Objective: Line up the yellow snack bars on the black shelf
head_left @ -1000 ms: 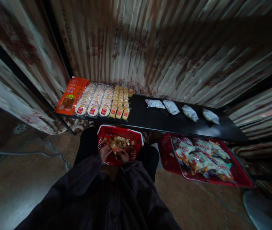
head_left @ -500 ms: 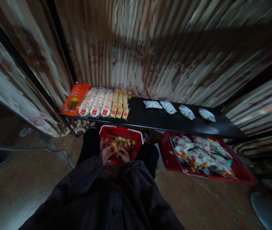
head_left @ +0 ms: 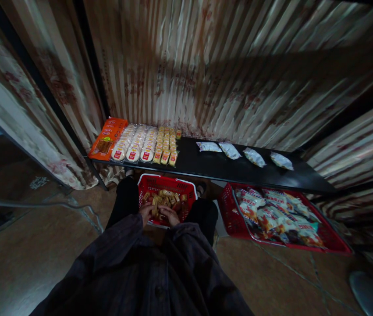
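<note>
A red shopping basket (head_left: 191,189) with a white rim stands between my knees and holds several small wrapped yellow-brown snacks (head_left: 169,195). Over its near side, my left hand (head_left: 146,212) grips a small wrapped cake (head_left: 155,204), turned upright. My right hand (head_left: 171,215) is beside it, fingers curled against the same cake; its fingertips are partly hidden. On the black shelf (head_left: 189,159) ahead, small yellow wrapped cakes (head_left: 165,156) lie in rows next to rows of round white wrapped cakes (head_left: 133,152).
An orange snack bag (head_left: 104,145) lies at the shelf's left end. Several whitish packets (head_left: 254,156) are spaced along its right half. To my right, a second red basket (head_left: 230,219) holds bagged snacks (head_left: 273,215). Striped curtains (head_left: 186,66) hang behind, and dark posts (head_left: 90,57) rise at the left.
The wrapped cake has turned from its label side to a narrower, upright side. My right hand has come closer to my left. The view has shifted slightly.
</note>
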`<state>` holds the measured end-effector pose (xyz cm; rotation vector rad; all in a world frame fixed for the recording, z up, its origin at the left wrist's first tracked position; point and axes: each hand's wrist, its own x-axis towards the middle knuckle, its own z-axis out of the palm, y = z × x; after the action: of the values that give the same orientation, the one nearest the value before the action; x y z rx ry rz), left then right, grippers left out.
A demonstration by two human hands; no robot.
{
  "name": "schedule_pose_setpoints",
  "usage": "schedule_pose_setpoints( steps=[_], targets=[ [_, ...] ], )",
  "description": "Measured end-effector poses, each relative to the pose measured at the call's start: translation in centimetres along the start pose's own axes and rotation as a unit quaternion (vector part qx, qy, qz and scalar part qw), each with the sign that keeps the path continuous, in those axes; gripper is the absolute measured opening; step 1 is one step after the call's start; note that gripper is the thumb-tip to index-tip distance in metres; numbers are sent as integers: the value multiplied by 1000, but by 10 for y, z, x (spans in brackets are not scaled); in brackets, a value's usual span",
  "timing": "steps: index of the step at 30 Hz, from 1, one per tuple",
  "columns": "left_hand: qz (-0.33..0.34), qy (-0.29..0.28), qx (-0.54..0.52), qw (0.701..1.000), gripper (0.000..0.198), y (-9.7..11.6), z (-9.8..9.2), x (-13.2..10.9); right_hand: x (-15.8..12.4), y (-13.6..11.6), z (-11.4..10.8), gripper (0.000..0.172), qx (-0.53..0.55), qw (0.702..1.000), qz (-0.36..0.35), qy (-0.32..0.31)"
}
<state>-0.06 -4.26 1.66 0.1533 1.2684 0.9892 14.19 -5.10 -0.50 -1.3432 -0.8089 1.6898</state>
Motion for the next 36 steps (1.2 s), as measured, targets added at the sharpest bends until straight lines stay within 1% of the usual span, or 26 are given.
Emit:
schedule_pose_setpoints(
  steps=[3,9,12,15,18,21,23,29,33,36],
  targets=[
    [12,-22,4,1000,19,-2,-1,1,-5,-2,2,37,14,1000,6,-13],
    [3,-35,-1,999,17,-1,-1,2,-3,5,3,43,72,997,4,-8],
    [-2,-34,-16,999,16,-1,-1,4,-1,5,3,43,90,996,9,-4],
    [-5,-28,-28,999,16,-2,-2,8,-2,1,5,42,85,996,10,-10],
    [-5,-18,-40,999,22,-5,-4,12,-3,-2,5,41,74,997,15,-9],
    [4,1,-49,999,34,-8,-6,18,-1,-2,4,41,89,996,27,-9],
    [6,9,-52,999,38,-11,-7,22,1,0,4,42,99,995,33,-12],
    [2,-1,-70,998,27,-15,-9,31,6,7,3,46,99,994,45,-8],
    [-5,-10,-90,996,19,-13,-9,31,10,10,1,48,111,992,58,-2],
    [-20,-10,-90,996,19,-9,-6,29,14,9,-1,50,116,991,70,-7]
  ],
)
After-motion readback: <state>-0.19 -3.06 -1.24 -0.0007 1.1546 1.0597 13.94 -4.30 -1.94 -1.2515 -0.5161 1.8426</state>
